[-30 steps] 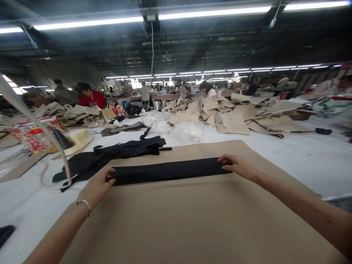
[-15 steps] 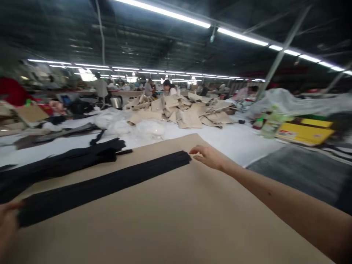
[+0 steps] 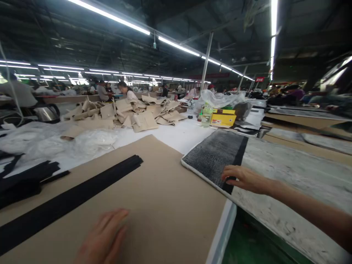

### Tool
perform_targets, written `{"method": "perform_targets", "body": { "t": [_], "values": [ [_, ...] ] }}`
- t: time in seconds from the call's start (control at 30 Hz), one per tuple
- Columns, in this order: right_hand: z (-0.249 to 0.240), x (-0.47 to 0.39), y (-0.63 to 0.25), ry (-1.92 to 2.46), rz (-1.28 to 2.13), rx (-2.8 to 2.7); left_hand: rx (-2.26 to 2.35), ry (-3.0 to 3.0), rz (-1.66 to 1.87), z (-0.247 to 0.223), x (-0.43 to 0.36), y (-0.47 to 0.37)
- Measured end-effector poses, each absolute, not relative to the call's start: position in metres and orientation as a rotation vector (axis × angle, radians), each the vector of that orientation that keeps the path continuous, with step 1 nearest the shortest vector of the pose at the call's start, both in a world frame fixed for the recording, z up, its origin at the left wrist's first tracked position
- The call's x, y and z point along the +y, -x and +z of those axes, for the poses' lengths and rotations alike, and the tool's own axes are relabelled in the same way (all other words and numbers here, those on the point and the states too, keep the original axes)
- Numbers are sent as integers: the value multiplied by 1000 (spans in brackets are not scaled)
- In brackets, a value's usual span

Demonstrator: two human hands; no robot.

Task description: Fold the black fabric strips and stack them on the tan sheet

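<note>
A large beige sheet (image 3: 165, 190) lies before me, with a long black strip stack (image 3: 82, 194) set diagonally along its left part. Over the sheet's near part is my left hand (image 3: 103, 236), a little blurred, its fingers stretched out and holding nothing I can see. At right, my right hand (image 3: 242, 178) reaches over a whitish, stained board (image 3: 288, 176). Its bent fingers and thumb stand apart at a black strip (image 3: 240, 150) along the edge of a dark grey textured piece (image 3: 214, 146). Whether the fingertips touch this strip is unclear.
More black strips (image 3: 27, 181) lie at left beside clear plastic bags (image 3: 90, 141). Beyond is a heap of beige pieces (image 3: 145, 119). A yellow box (image 3: 224, 119) and a bottle (image 3: 206, 118) stand behind the grey piece. Several people are in the background.
The view has swung right. My right hand has left the end of the black strips on the sheet and moved right to the board. My left hand has left their near end.
</note>
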State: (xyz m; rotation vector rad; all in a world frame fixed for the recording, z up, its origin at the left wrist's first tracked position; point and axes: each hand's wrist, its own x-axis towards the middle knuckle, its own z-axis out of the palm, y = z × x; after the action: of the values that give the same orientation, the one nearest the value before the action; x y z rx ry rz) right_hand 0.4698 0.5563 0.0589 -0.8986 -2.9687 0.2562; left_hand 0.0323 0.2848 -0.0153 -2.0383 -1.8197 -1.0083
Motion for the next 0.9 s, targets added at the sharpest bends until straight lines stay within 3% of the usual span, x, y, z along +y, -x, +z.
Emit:
{"method": "perform_targets", "body": {
  "t": [0.2,0.33,0.6,0.9],
  "values": [
    [43,529,-491,836,96,-2945,-1803,2658,-1212,20,375,-198],
    [38,530,-495,767,-17,-2928,-1747,2799,-1178,19,425,-256],
    [25,547,-494,584,-23,-2915,-1704,2837,-973,1,463,-291],
    [16,548,-510,731,303,-2589,-1776,2783,-940,-7,455,-296]
  ]
}}
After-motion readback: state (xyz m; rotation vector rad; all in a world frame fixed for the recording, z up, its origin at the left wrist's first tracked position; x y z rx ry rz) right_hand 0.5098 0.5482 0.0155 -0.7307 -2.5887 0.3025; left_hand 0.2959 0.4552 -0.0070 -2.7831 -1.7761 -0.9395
